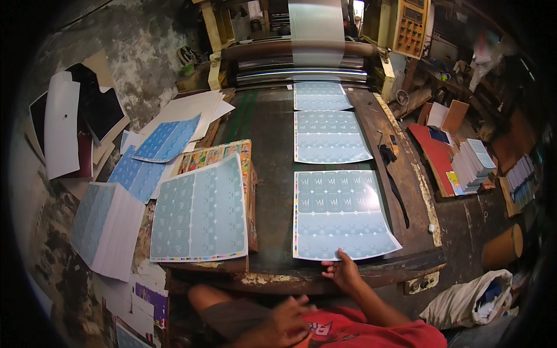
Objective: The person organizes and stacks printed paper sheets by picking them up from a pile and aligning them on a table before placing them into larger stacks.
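Observation:
My right hand (pixel 343 272) pinches the near edge of a pale blue printed sheet (pixel 339 223), thumb on top and fingers curled below. The sheet lies on the dark machine table, its near right corner lifted. Low over my lap is my left hand (pixel 292 320), slightly blurred, fingers apart and holding nothing. Two more printed sheets, a middle one (pixel 328 136) and a far one (pixel 321 95), lie in line toward the rollers. To the left, a like printed sheet (pixel 200 211) tops a pile, with a colourful printed box side (pixel 223 152) showing behind it.
Metal rollers (pixel 301 74) with a clear film web (pixel 316 29) cross the far end. A control panel (pixel 411 26) hangs at far right. A thick sheet stack (pixel 110 226) leans at left. A black strap (pixel 397 197) lies along the table's right side, near a white sack (pixel 473 301).

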Available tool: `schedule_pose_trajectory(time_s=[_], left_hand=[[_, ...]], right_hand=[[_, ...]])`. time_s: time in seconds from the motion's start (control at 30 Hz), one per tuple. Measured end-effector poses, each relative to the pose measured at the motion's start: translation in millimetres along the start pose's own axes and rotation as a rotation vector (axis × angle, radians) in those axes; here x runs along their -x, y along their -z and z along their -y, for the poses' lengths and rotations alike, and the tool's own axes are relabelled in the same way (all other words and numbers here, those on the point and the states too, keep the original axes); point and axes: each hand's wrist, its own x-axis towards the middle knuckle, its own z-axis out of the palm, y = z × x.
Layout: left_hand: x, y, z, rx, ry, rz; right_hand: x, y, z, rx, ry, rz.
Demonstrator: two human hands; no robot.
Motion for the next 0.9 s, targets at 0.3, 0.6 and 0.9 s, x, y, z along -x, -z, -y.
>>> schedule_pose_trajectory(time_s=[0.3, 0.6, 0.9], left_hand=[[-15.9, 112.2, 96.2, -0.815, 0.567, -0.281], [7.4, 100.4, 115.4, -0.402, 0.437, -0.556], [4.0, 93.1, 99.2, -0.140, 0.537, -0.994]], right_hand=[[-54.7, -12.7, 35.7, -0.031, 0.155, 0.021], [-122.8, -15.6, 61.6, -0.072, 0.307, -0.030], [-100.0, -55.5, 48.5, -0.081, 0.374, -0.208]])
